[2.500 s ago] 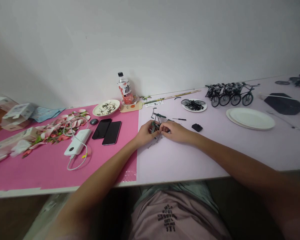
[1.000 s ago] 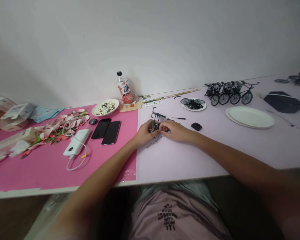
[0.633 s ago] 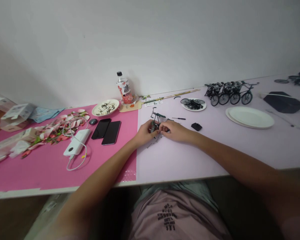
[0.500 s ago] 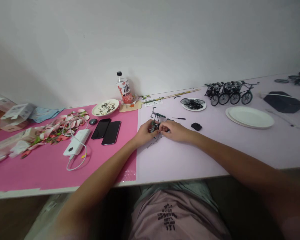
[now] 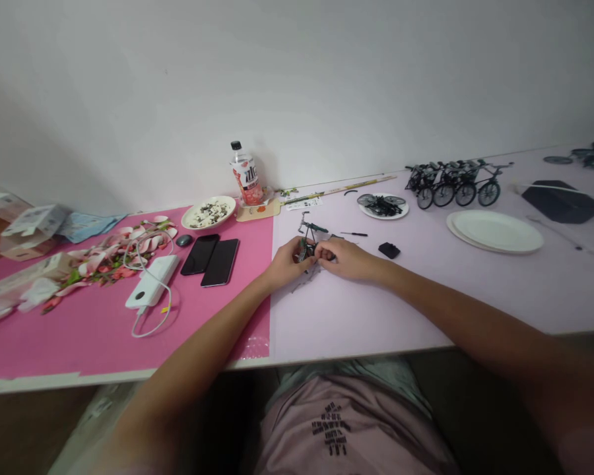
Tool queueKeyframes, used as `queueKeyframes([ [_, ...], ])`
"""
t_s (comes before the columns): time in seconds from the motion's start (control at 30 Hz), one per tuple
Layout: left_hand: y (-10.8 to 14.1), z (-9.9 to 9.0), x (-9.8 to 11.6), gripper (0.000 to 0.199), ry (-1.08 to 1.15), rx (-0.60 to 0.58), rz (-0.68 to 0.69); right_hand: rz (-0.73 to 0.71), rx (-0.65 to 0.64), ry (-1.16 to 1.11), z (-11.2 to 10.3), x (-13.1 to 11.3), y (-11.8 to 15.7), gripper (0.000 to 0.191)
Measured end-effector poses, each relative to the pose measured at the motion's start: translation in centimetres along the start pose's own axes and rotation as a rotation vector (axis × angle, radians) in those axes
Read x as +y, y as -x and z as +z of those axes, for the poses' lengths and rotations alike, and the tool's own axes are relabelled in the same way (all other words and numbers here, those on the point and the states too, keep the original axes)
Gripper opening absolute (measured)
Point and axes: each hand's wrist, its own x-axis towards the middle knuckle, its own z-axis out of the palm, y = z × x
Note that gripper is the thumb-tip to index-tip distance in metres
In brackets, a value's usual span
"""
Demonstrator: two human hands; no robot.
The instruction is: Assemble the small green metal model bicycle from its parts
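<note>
Between my two hands is a small model bicycle (image 5: pixel 313 227) with a dark green frame; its handlebar end sticks up above my fingers, and its lower part is mostly hidden. My left hand (image 5: pixel 291 262) is closed round its left side. My right hand (image 5: pixel 341 257) has its fingers curled in against the same model from the right, the fingertips pinched close to my left thumb. What small part the right fingers may pinch is too small to make out. A thin dark screwdriver (image 5: pixel 359 234) lies just beyond my right hand, and a small black piece (image 5: pixel 389 250) sits to its right.
A plate of black parts (image 5: pixel 396 214), a row of finished model bicycles (image 5: pixel 455 185) and stacked white plates (image 5: pixel 499 232) stand to the right. Leftward lie two phones (image 5: pixel 220 262), a white power bank (image 5: pixel 153 282) with cable, petals (image 5: pixel 109 257), a bowl (image 5: pixel 191 221) and a bottle (image 5: pixel 250 178).
</note>
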Motion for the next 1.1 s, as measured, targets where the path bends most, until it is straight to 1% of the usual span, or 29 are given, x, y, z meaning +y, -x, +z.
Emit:
queueKeyframes([
  [0.57, -0.05, 0.04, -0.22, 0.039, -0.017, -0.003, -0.001, -0.015, 0.013, 0.013, 0.04, 0.08, -0.01, 0.004],
  [0.87, 0.0, 0.0, 0.02, 0.042, 0.01, -0.01, -0.009, -0.015, 0.006, 0.013, 0.1, 0.18, -0.06, 0.004],
  [1.1, -0.02, 0.05, -0.26, 0.042, 0.024, -0.009, -0.005, -0.019, 0.014, 0.022, 0.06, 0.09, -0.05, 0.004],
])
